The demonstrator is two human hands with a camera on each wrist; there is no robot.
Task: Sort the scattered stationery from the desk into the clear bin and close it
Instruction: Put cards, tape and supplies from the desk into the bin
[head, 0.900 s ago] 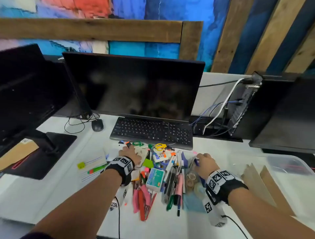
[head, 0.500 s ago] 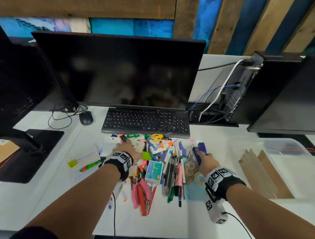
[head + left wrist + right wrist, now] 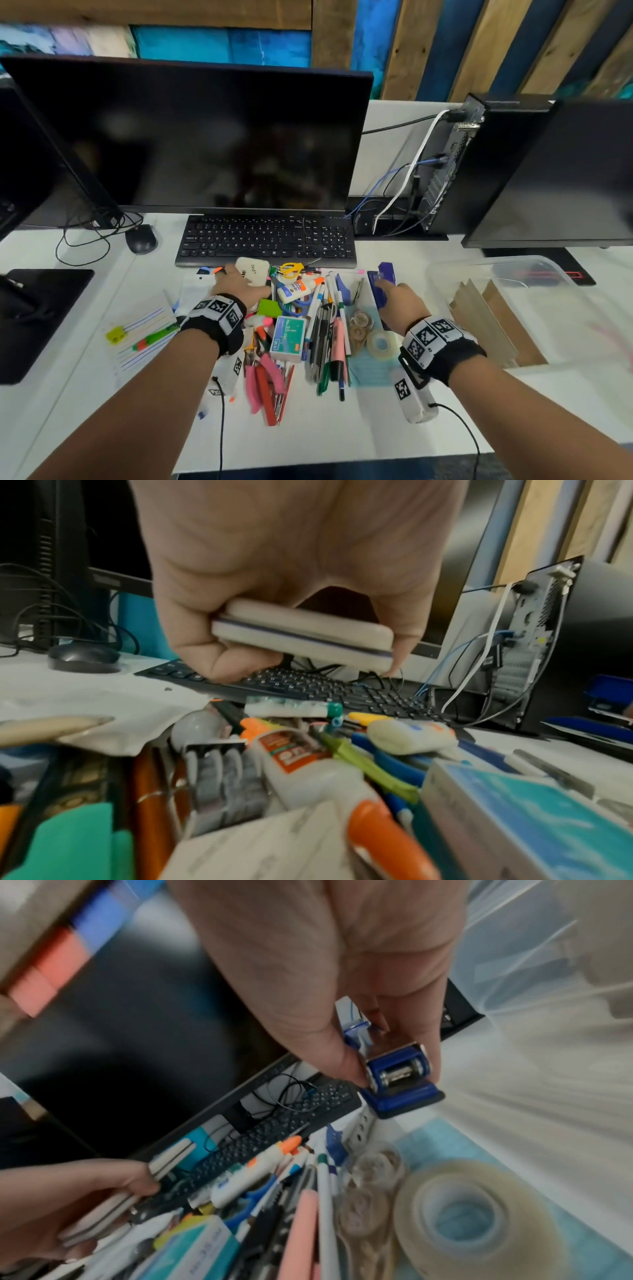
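Head view: left hand (image 3: 239,286) curled round a white eraser block (image 3: 252,270), lifted just above the stationery pile (image 3: 308,329) at the table's (image 3: 342,431) middle. Right hand (image 3: 400,301) pinches a blue stapler (image 3: 382,284) at the pile's right edge. Clear bin (image 3: 513,274) sits open toward the table's right edge, beside the pile.

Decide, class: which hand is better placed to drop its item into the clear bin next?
Right hand: it grips the blue stapler beside the clear bin; the left hand is farther off.
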